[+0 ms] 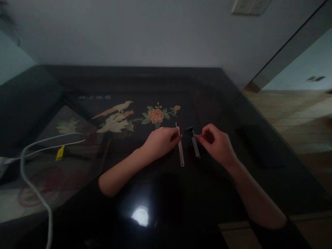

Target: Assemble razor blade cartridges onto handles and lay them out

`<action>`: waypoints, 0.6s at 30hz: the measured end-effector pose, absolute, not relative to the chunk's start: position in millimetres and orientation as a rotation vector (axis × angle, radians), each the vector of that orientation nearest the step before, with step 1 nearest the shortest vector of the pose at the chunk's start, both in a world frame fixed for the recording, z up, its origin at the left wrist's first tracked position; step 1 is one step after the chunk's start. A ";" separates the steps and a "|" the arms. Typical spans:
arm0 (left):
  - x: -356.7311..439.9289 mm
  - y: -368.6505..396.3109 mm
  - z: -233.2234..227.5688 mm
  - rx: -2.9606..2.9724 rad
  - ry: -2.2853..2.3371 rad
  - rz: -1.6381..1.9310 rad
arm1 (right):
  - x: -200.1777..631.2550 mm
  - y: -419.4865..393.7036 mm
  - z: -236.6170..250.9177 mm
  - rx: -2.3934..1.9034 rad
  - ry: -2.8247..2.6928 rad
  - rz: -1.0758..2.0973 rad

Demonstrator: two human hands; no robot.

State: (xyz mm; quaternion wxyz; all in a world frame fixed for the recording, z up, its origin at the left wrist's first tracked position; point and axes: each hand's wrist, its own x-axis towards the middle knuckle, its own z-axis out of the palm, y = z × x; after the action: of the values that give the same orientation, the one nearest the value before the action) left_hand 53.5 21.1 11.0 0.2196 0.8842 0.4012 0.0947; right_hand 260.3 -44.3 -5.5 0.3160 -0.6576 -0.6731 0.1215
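Two slim pale-handled tools lie side by side on a dark glass table. The left tool is a thin white stick; my left hand rests beside it with fingertips touching its upper part. The right tool has a dark head, like a razor. My right hand hovers just right of it, fingers curled, fingertips at its neck. Whether either hand grips its tool is unclear in the dim light.
A bird-and-flower inlay decorates the table's middle. A white cable with a yellow tag loops at the left. A dark flat object lies to the right, with wooden floor beyond the table's edge.
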 end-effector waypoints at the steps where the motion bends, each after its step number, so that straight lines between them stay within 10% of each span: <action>1: 46.1 15.9 12.5 2.433 1.059 0.292 | 255.5 -45.2 -6.6 -1.690 -1.779 0.343; 18: -22.6 -51.0 -33.4 1.925 0.369 0.404 | 167.1 -88.8 -31.3 -0.730 -1.987 1.307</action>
State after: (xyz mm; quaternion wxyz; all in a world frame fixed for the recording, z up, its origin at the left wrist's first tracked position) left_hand -22.6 -51.0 -33.4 0.5397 0.8098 0.1553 0.1701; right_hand 167.1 -88.8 -31.3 0.3211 -0.2780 -0.7562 0.4977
